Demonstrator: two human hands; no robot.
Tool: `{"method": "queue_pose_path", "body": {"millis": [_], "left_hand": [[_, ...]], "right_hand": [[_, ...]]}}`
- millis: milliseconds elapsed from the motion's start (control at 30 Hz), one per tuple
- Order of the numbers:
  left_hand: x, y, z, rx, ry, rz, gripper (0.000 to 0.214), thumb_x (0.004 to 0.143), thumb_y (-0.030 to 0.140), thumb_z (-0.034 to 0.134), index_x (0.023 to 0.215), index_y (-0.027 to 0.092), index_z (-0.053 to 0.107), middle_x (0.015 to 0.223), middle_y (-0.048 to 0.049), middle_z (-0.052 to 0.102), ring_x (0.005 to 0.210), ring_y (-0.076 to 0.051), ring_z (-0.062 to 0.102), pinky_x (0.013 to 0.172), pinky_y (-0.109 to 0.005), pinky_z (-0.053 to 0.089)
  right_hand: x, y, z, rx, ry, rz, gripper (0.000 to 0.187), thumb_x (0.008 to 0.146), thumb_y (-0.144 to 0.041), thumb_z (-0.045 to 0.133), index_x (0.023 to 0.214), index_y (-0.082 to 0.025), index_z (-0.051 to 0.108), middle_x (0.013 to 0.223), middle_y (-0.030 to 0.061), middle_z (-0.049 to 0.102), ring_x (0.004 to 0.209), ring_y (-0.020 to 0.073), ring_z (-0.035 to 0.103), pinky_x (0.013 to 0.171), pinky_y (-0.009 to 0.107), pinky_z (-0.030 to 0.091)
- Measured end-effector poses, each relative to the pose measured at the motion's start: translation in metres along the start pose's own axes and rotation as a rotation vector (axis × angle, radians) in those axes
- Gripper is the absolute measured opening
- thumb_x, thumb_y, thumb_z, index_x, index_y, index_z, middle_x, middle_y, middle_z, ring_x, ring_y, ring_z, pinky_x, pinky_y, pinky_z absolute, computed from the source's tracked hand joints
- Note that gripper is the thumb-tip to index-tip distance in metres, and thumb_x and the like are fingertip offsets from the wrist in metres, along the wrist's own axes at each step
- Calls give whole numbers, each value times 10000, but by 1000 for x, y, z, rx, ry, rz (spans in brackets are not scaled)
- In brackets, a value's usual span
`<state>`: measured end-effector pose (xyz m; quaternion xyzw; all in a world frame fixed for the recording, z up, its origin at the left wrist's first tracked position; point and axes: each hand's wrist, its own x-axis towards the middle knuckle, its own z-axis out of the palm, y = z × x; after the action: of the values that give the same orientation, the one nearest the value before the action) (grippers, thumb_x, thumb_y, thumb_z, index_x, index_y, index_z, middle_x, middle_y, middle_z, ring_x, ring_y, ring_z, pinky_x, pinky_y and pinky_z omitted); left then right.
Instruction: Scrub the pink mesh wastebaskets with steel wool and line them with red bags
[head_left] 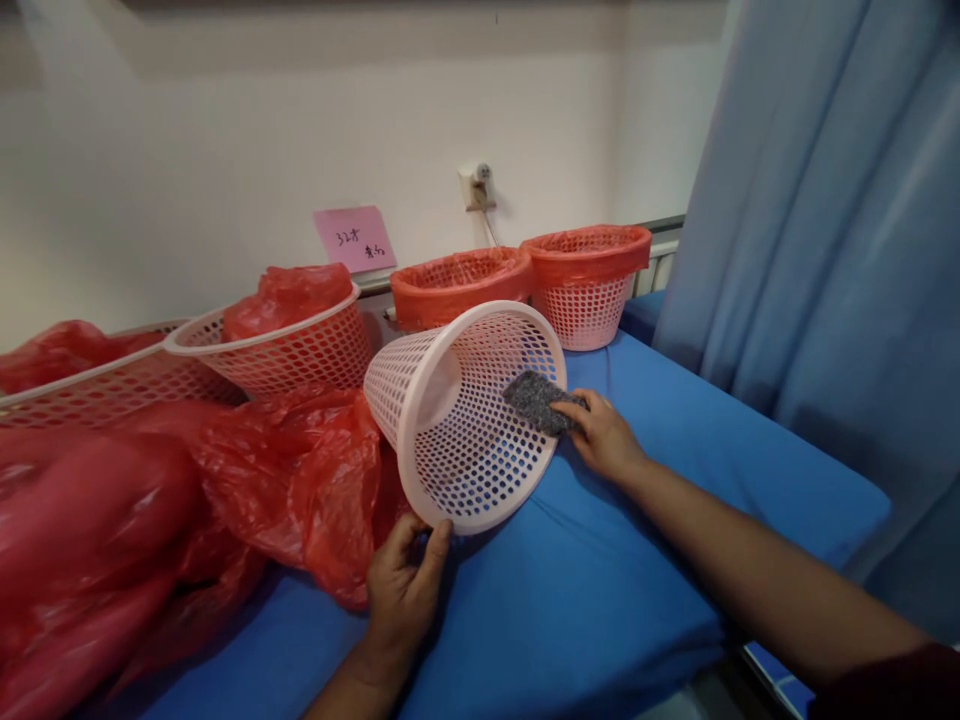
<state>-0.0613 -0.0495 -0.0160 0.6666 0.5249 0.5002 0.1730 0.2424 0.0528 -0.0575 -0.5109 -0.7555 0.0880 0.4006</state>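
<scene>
A pink mesh basket [469, 440] lies on its side in the middle of the frame, on a blue sheet [645, 560]. Its wide mouth faces the lower right and the camera, and its narrower base points to the upper left, so the long axis runs from centre left down toward the lower right. The inside of the solid bottom shows through the opening. The left hand [403, 590], at bottom centre, pinches the lowest part of the rim between thumb and fingers. The right hand [604, 437], coming in from the lower right, is closed on a grey pad [534, 400] and presses it against the inner wall at the right edge of the mouth. Crumpled red plastic bags [225, 490] fill the left of the frame and touch the basket's base side. Behind them, a second mesh basket [285, 350] sits tilted with a red bag bunched inside. Further back, at upper centre, two lined baskets [585, 285] stand upright side by side, with red liners folded over their rims. A pink note [354, 238] and a wall socket [477, 185] are on the wall above. A blue curtain [825, 250] hangs along the right side.
</scene>
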Motion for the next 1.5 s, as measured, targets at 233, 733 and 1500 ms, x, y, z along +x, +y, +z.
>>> {"method": "queue_pose_path", "body": {"millis": [233, 733, 1500], "left_hand": [[-1, -1, 15, 30, -216, -30, 247, 870, 404, 685, 957, 188, 765, 896, -55, 814, 777, -219, 762, 742, -328, 634], [-1, -4, 8, 69, -131, 26, 231, 879, 389, 675, 914, 183, 774, 849, -41, 814, 743, -206, 758, 712, -292, 628], [-1, -6, 14, 49, -265, 20, 247, 895, 376, 661, 1002, 204, 803, 946, -54, 833, 823, -244, 793, 780, -335, 650]], "right_hand": [[-17, -32, 12, 312, -401, -199, 576, 798, -40, 665, 1322, -276, 636, 1284, 75, 572, 1187, 216, 591, 1060, 405, 489], [-10, -20, 2, 181, -295, -60, 569, 791, -46, 647, 1317, -264, 635, 1187, 75, 579, 1093, 218, 606, 1008, 396, 512], [-17, -37, 10, 422, -424, -220, 564, 824, -87, 689, 1345, -291, 622, 1218, 52, 598, 1130, 194, 612, 1024, 376, 510]]}}
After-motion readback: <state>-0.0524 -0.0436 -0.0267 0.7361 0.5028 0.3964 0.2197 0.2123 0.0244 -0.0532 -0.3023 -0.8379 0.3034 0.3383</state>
